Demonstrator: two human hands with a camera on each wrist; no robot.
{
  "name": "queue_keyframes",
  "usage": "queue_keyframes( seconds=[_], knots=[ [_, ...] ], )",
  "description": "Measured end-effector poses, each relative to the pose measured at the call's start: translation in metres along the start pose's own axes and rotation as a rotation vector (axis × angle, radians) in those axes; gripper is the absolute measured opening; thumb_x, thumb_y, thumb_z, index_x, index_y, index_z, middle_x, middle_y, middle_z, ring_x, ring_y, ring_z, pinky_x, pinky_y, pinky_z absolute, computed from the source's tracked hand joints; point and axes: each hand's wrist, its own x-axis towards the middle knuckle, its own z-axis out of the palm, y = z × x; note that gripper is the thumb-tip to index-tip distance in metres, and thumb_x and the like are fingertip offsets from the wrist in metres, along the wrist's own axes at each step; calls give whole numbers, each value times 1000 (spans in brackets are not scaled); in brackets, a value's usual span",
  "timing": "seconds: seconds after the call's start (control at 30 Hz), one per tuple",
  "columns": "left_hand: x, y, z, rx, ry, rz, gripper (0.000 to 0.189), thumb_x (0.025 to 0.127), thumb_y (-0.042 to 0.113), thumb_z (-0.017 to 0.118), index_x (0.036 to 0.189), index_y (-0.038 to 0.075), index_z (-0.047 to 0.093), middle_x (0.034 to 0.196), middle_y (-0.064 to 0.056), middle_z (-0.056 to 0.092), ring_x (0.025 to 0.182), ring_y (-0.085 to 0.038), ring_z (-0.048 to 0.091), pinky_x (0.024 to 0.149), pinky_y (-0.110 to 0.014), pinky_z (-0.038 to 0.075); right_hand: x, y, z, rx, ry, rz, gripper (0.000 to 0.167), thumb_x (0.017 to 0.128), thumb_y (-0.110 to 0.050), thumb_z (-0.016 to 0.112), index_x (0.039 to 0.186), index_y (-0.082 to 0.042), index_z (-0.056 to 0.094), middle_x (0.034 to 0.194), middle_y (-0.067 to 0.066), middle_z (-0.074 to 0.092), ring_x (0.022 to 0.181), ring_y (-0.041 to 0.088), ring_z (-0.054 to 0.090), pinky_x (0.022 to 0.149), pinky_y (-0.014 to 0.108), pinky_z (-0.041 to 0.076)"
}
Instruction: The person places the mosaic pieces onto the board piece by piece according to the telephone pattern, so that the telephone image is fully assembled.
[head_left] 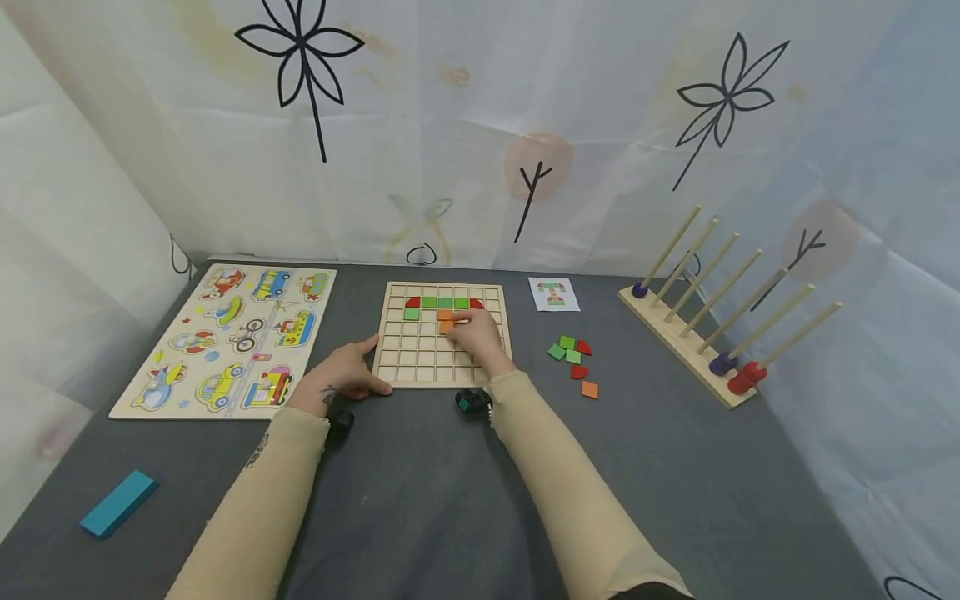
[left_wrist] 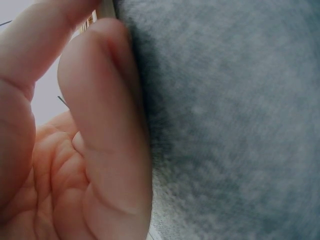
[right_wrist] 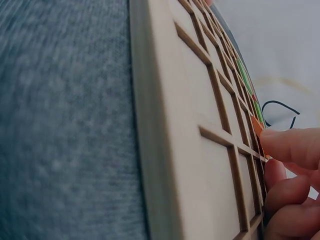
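Note:
A wooden grid board [head_left: 401,375] lies on the table. My left hand [head_left: 341,372] is at its near left corner, thumb by the front edge and index finger along the left side; its contact with the board is partly hidden in the left wrist view. My right hand [head_left: 477,340] is over the grid and pinches an orange square tile [head_left: 445,327] between thumb and fingertips. Directly beyond it sits another orange tile [head_left: 446,315]. Green tiles [head_left: 446,302] line the far row between two red rounded tiles [head_left: 413,302]; one more green tile [head_left: 412,314] is below.
Loose green, red and orange tiles [head_left: 573,357] lie right of the board. A pattern card [head_left: 553,305] is behind them. At far right stands a peg rack [head_left: 675,333] with beads. A vehicle puzzle board [head_left: 180,392] and a blue block [head_left: 118,503] are on the left.

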Motion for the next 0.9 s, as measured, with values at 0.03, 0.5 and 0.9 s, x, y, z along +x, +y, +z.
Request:
queue_keyframes(
  seconds=[0.03, 0.5, 0.9],
  knots=[
    [0, 0, 0, 0, 2, -4, 107, 70, 18, 81, 150, 17, 10, 64, -2, 44, 55, -13, 51, 55, -25, 45, 0, 0, 0, -15, 0, -1, 34, 82, -14, 67, 116, -15, 65, 122, 3, 59, 73, 17, 48, 61, 27, 40],
    [3, -3, 0, -10, -9, 25, 110, 69, 18, 82, 150, 14, 9, 70, -7, 50, 55, -13, 51, 55, -26, 46, -1, -1, -5, 80, -56, 18, 36, 83, -13, 65, 119, -14, 63, 106, 3, 63, 53, 10, 38, 51, 25, 36],
    [1, -2, 1, 0, -3, 23, 108, 70, 18, 81, 150, 14, 9, 66, -5, 48, 55, -13, 51, 56, -26, 47, -35, 20, -70, 515, -124, -68, 49, 85, -3, 61, 131, 5, 45, 71, -7, 58, 47, 7, 35, 46, 24, 27]
  ],
)
